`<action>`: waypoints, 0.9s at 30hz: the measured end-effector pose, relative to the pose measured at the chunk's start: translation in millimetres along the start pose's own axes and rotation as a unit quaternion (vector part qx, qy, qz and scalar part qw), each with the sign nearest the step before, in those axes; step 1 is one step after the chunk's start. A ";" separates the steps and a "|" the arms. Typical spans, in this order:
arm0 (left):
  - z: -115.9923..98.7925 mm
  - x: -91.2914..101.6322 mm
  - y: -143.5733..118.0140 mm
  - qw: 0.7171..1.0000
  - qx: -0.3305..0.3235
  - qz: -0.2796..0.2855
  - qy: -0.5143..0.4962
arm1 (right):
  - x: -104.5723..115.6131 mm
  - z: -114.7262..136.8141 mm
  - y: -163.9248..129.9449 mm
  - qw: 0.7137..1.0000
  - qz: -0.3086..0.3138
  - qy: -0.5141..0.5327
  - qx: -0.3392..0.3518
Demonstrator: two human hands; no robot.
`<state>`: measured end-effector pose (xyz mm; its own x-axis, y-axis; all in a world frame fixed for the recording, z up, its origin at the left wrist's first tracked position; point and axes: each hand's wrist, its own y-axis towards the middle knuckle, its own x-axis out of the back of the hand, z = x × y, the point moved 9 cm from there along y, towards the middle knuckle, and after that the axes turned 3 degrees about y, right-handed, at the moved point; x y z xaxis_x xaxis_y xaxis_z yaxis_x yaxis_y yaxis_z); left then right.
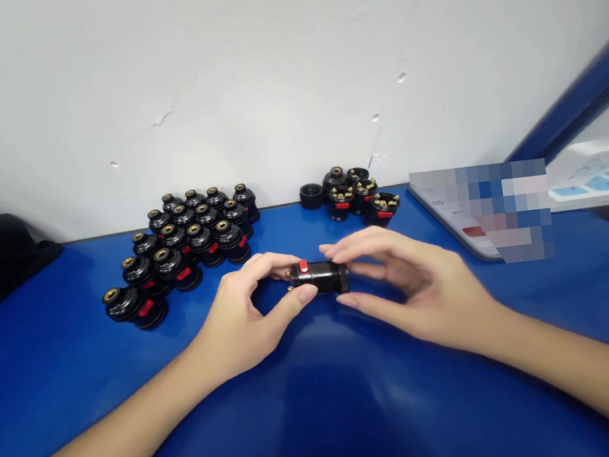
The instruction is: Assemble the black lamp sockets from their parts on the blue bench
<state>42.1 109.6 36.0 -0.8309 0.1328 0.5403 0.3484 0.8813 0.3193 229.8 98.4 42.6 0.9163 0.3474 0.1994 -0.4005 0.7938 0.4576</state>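
A black lamp socket (pixel 321 278) with a red switch lies sideways between my hands, above the blue table. My left hand (pixel 253 308) is closed on its left part, thumb in front and fingers behind. Brass terminals show at the socket's left end. At the other end, my right hand (pixel 415 285) has its thumb and fingertips around the black threaded ring (pixel 344 278). The right hand's remaining fingers are loosely curled and partly blurred.
Several domed black lamp sockets (pixel 177 269) stand grouped on the blue table (pixel 326 417) at left. Behind my right hand are several open sockets (pixel 382 208) with brass contacts and black rings (pixel 311 196). A partly pixelated device (pixel 446 219) lies at right; a white wall (pixel 265 79) rises behind.
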 end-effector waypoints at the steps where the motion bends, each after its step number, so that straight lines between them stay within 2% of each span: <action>1: -0.4 -0.1 -0.1 1.000 -0.006 0.000 -0.001 | 0.3 -2.1 0.2 1.000 -0.004 0.007 -0.013; 7: -5.3 -2.6 -2.2 0.997 -0.068 -0.002 -0.021 | 5.0 -17.8 0.6 0.993 -0.036 0.029 -0.113; 11: -12.7 -3.4 -4.1 0.991 -0.112 -0.005 -0.066 | 5.8 -21.5 2.6 0.990 -0.036 0.030 -0.131; 17: -6.9 -3.2 -3.9 0.988 -0.048 0.001 -0.147 | 2.5 -23.8 1.6 0.989 -0.030 0.055 -0.136; 24: -12.0 -1.5 -3.4 0.990 -0.111 -0.017 -0.084 | 2.8 -24.9 0.6 0.988 -0.031 0.052 -0.141; 27: -12.4 -2.6 -2.7 0.995 -0.101 -0.012 -0.014 | 2.8 -26.5 1.3 0.987 -0.030 0.068 -0.143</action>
<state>48.7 101.3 43.3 -0.8507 0.1272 0.5100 0.4057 0.7758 0.4832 231.9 113.7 20.8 0.9374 0.3445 0.0516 -0.3477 0.9163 0.1986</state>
